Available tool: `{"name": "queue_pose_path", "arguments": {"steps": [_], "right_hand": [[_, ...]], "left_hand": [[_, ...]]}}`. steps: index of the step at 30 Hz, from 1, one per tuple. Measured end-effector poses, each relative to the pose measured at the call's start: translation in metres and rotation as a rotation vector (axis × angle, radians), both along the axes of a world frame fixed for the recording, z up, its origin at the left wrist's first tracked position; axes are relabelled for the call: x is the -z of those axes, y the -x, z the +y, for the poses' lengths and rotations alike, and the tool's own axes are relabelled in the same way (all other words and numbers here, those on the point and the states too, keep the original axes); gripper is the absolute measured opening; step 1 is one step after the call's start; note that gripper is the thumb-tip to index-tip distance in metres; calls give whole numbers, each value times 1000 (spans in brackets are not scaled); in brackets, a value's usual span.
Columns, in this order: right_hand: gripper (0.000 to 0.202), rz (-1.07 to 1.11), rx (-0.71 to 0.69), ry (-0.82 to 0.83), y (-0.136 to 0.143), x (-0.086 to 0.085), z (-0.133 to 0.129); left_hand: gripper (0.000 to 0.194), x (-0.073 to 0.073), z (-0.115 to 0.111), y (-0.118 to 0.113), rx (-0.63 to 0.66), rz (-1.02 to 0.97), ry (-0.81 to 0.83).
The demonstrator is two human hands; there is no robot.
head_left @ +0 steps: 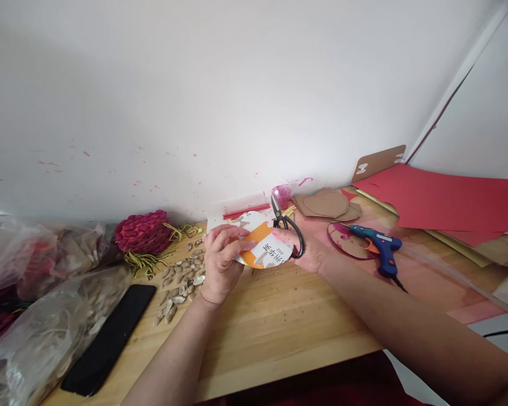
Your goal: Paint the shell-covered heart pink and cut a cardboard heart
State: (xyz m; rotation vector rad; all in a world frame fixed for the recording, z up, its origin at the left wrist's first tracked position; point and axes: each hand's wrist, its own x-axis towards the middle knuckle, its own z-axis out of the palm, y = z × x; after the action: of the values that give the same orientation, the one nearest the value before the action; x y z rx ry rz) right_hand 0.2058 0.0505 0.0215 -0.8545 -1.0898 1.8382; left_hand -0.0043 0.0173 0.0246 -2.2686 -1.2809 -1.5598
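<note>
A round piece of printed card (271, 251), white with an orange band and dark writing, is held tilted above the table. My left hand (224, 256) grips its left side, with fingers lying over the printed face. At the right edge, my right hand (309, 251) holds a pair of black-handled scissors (300, 234) and also touches the card. The scissor blades point up and away from me. Shelled-looking peanut husks (182, 282) lie scattered on the table left of my left hand. My right palm and the card's underside are hidden.
On the left are a black phone (110, 341), plastic bags (38, 338) and a magenta bundle (146, 234) with yellow-green cords. A pink-stained cup (281, 195) stands by the wall. Rightward lie cardboard cutouts (324, 203), a blue glue gun (383, 251) and red sheets (452, 203).
</note>
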Motion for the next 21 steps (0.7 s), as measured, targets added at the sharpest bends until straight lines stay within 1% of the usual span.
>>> {"name": "queue_pose_path", "arguments": {"steps": [3, 6, 8, 10, 12, 13, 15, 16, 17, 19, 20, 21], "right_hand": [[50, 5, 18, -50, -1, -5, 2], [51, 68, 96, -126, -4, -10, 7], [52, 68, 131, -182, -7, -13, 9], [51, 38, 110, -209, -10, -13, 10], [50, 11, 109, -220, -11, -12, 10], [51, -1, 133, -228, -11, -10, 10], [53, -28, 225, -249, -11, -8, 11], [54, -42, 278, -259, -11, -8, 12], [55, -57, 325, -264, -11, -8, 14], [55, -93, 367, -265, -10, -8, 16], [54, -120, 359, -262, -10, -9, 16], [53, -151, 322, -256, -10, -9, 16]], "left_hand": [[26, 0, 3, 6, 1, 105, -67], [33, 0, 6, 12, -17, 136, -104], [34, 0, 7, 15, -31, 123, -120], [32, 0, 6, 16, -25, 105, -132], [28, -1, 3, 15, -15, 72, -128], [25, -2, 2, 14, -23, 35, -106], [12, -5, 1, 12, -68, -105, -16], [6, -6, 2, 11, -94, -217, 46], [7, -8, 3, 11, -103, -349, 114], [19, -13, 7, 12, -55, -648, 271], [25, -16, 9, 12, -10, -779, 351], [30, -19, 10, 13, 32, -888, 418]]}}
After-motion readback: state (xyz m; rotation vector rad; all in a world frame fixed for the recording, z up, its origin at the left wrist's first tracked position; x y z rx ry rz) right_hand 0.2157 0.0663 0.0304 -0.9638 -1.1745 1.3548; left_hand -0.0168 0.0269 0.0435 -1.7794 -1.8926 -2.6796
